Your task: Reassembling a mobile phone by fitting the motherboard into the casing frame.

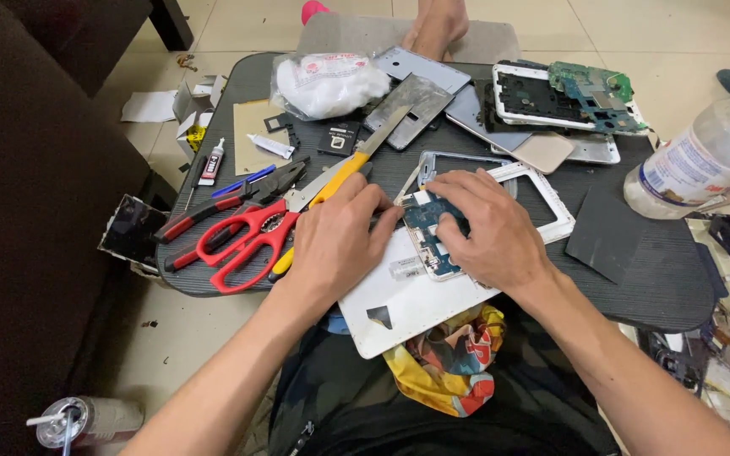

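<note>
Head view: left hand [337, 245] flat, right hand [487, 228] fingers pressed on blue circuit board [427, 221], nothing pinched

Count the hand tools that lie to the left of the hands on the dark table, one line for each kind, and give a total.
Red-handled scissors: 1
Pliers with red and black grips: 1
Yellow-handled knife: 1
Blue pen: 1
Total: 4
The left hand rests beside the scissors; the right hand presses on a blue circuit board.

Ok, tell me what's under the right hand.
The right hand presses on a blue circuit board lying on a white panel. The board's right part is covered by the fingers.
</note>
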